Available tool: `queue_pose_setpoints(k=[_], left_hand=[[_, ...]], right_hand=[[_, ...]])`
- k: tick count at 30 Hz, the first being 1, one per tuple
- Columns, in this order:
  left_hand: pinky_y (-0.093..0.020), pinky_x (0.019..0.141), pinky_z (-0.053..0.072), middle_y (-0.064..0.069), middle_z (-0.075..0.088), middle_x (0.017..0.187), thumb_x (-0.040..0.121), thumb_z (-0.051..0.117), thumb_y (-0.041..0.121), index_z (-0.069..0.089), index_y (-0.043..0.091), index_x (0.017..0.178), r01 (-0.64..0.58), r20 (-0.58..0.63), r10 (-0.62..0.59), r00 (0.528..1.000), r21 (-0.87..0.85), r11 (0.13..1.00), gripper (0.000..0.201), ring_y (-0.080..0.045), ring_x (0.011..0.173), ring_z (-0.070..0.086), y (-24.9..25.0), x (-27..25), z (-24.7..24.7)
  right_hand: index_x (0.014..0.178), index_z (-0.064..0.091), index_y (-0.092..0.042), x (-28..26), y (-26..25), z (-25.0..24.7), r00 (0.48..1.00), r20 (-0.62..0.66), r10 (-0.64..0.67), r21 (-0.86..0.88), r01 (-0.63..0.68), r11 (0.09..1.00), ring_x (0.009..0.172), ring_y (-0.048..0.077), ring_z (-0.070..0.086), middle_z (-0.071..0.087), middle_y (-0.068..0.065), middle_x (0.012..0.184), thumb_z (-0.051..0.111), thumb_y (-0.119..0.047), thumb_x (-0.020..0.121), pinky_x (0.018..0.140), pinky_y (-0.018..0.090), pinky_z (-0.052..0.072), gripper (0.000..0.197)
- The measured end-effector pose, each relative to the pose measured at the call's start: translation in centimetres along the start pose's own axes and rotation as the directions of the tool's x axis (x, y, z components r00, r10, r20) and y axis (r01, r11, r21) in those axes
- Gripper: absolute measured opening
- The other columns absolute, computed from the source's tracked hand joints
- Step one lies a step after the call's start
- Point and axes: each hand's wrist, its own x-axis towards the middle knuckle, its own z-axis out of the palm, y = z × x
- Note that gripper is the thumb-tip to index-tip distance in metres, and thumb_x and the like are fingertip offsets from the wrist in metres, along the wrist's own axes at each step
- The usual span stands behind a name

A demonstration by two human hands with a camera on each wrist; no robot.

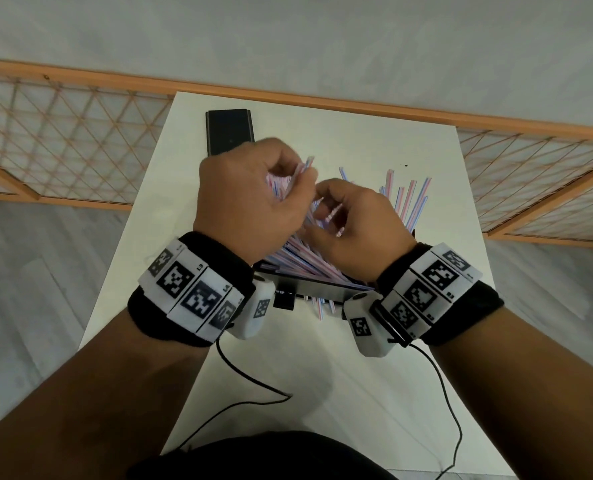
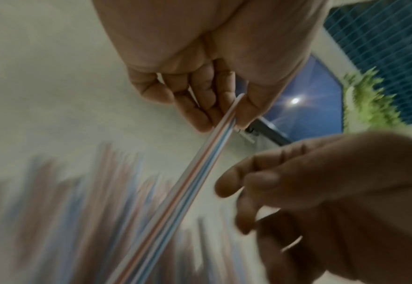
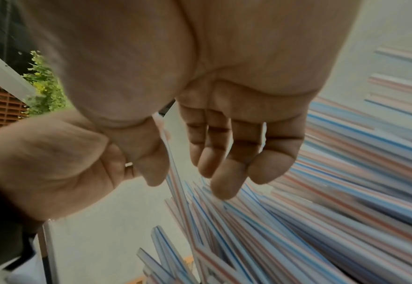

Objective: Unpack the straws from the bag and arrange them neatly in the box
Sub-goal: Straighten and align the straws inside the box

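Several red-and-blue striped straws (image 1: 406, 199) fan out of a black box (image 1: 309, 289) on the white table (image 1: 305, 382). My left hand (image 1: 253, 199) hovers above the box and pinches a few straws (image 2: 214, 140) between thumb and fingertips, their ends poking past my knuckles. Just to its right is my right hand (image 1: 354, 226), fingers curled. One straw (image 3: 172, 161) runs between its thumb and fingers, lying against the thumb. The pile of straws (image 3: 309, 221) lies right under the right fingertips. No bag shows in any view.
A flat black rectangular piece (image 1: 231, 133) lies at the table's far left, behind my left hand. Thin black cables (image 1: 253, 379) trail from the wrist cameras across the near table. A wooden lattice fence (image 1: 63, 133) runs behind the table.
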Motion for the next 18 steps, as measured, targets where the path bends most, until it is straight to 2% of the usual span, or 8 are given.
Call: queue_pose_setpoints(k=[2,4,6,8,10,12,15,18], left_hand=[[-0.010,0.065,0.043,0.007,0.068,0.070,0.088,0.074,0.020,0.073,0.007,0.076,-0.030,-0.062,0.025,0.998,-0.070,0.997,0.018,0.005,0.063,0.057,1.8,0.7,-0.6],[-0.017,0.064,0.046,0.014,0.064,0.068,0.087,0.075,0.021,0.071,0.012,0.076,-0.034,-0.114,0.015,0.993,-0.162,0.986,0.015,0.007,0.064,0.057,3.7,1.4,-1.0],[-0.029,0.059,0.050,0.015,0.066,0.069,0.087,0.076,0.020,0.068,0.017,0.076,-0.019,-0.127,-0.014,0.992,-0.253,0.967,0.014,0.001,0.063,0.062,5.0,2.0,-0.9],[-0.039,0.058,0.052,0.009,0.068,0.069,0.085,0.077,0.017,0.065,0.019,0.076,0.033,-0.116,-0.078,0.990,-0.348,0.937,0.016,-0.004,0.062,0.065,5.2,2.4,-0.5],[-0.051,0.066,0.055,0.000,0.073,0.079,0.083,0.076,0.015,0.063,0.017,0.085,0.114,-0.081,-0.173,0.982,-0.478,0.871,0.013,-0.013,0.071,0.070,4.7,2.3,0.0],[-0.057,0.081,0.055,-0.005,0.073,0.099,0.083,0.072,0.019,0.060,0.015,0.103,0.168,-0.036,-0.218,0.975,-0.525,0.835,0.023,-0.023,0.090,0.070,4.0,1.9,0.5],[-0.047,0.097,0.049,0.001,0.067,0.115,0.096,0.055,0.031,0.064,0.011,0.114,0.101,0.132,-0.060,0.989,-0.329,0.939,0.027,-0.017,0.110,0.061,3.0,0.9,1.9],[-0.052,0.112,0.033,-0.011,0.059,0.141,0.100,0.034,0.048,0.068,0.010,0.120,-0.080,0.419,0.033,0.908,0.096,0.992,0.054,-0.030,0.138,0.045,1.4,-0.9,3.7]], right_hand=[[0.105,0.066,-0.025,0.2,-0.8,-0.3,0.997,-0.037,-0.062,0.050,0.064,0.997,0.082,0.013,0.063,0.064,-0.004,0.095,0.067,-0.048,0.078,0.073,0.030,0.052,0.036],[0.096,0.065,-0.029,0.3,-1.7,-0.5,0.990,-0.081,-0.119,0.144,0.129,0.981,0.086,0.017,0.066,0.068,-0.002,0.093,0.059,-0.049,0.080,0.076,0.037,0.053,0.026],[0.083,0.060,-0.034,0.7,-2.2,-1.1,0.978,-0.137,-0.154,0.201,0.180,0.963,0.074,0.018,0.066,0.069,-0.004,0.079,0.055,-0.041,0.088,0.068,0.040,0.053,0.010],[0.075,0.056,-0.031,1.0,-1.8,-1.7,0.972,-0.170,-0.159,0.189,0.191,0.963,0.060,0.016,0.063,0.065,-0.003,0.066,0.053,-0.035,0.095,0.060,0.038,0.051,0.021],[0.066,0.049,-0.032,0.9,-1.0,-2.0,0.977,-0.161,-0.142,0.145,0.166,0.976,0.048,0.008,0.047,0.050,-0.011,0.053,0.055,-0.038,0.096,0.053,0.030,0.040,0.031],[0.057,0.039,-0.031,0.4,0.2,-1.7,0.987,-0.119,-0.107,0.094,0.118,0.989,0.043,0.008,0.034,0.034,-0.012,0.047,0.057,-0.047,0.094,0.049,0.021,0.028,0.044],[0.055,0.040,-0.027,-0.8,1.5,-0.1,0.995,-0.030,-0.100,0.040,0.101,0.994,0.044,0.011,0.035,0.037,-0.007,0.046,0.051,-0.058,0.091,0.047,0.020,0.027,0.050],[0.064,0.058,-0.018,-1.4,2.3,1.3,0.991,0.018,-0.129,0.023,0.129,0.991,0.054,0.020,0.052,0.055,-0.001,0.054,0.044,-0.039,0.085,0.052,0.025,0.033,0.033]])
